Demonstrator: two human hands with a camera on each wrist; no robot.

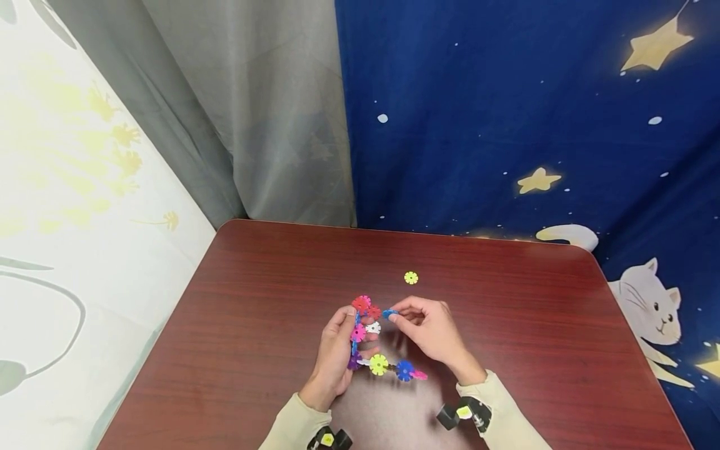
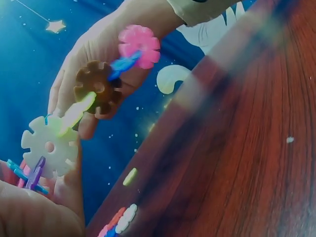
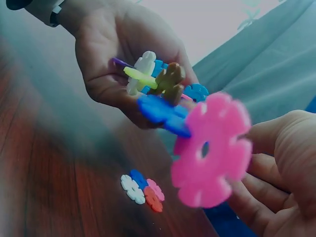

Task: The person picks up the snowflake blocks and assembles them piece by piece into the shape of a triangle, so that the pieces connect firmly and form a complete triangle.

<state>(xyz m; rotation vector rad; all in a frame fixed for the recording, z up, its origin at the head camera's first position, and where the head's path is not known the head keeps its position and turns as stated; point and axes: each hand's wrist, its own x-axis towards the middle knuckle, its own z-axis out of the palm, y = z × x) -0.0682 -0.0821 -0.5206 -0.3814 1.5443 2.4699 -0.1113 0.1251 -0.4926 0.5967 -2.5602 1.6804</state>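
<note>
My left hand (image 1: 334,356) grips a chain of notched, flower-shaped plastic discs between thumb and fingers. From the palm, the chain runs right through a white, a yellow disc (image 1: 379,364), a brown disc (image 2: 96,88), a blue disc (image 1: 404,370) and a pink end disc (image 3: 212,150). Just right of the left fingertips, my right hand (image 1: 430,325) pinches a separate-looking blue disc (image 1: 389,313) between thumb and forefinger. Beside the left thumb appear a red disc (image 1: 360,304) and a white disc (image 1: 373,327); whether they join the chain, I cannot tell.
A loose yellow disc (image 1: 411,277) lies on the brown wooden table (image 1: 270,281) beyond the hands. Grey curtain (image 1: 281,125) and a blue starry curtain (image 1: 450,125) hang behind the far edge. Each wrist wears a black device.
</note>
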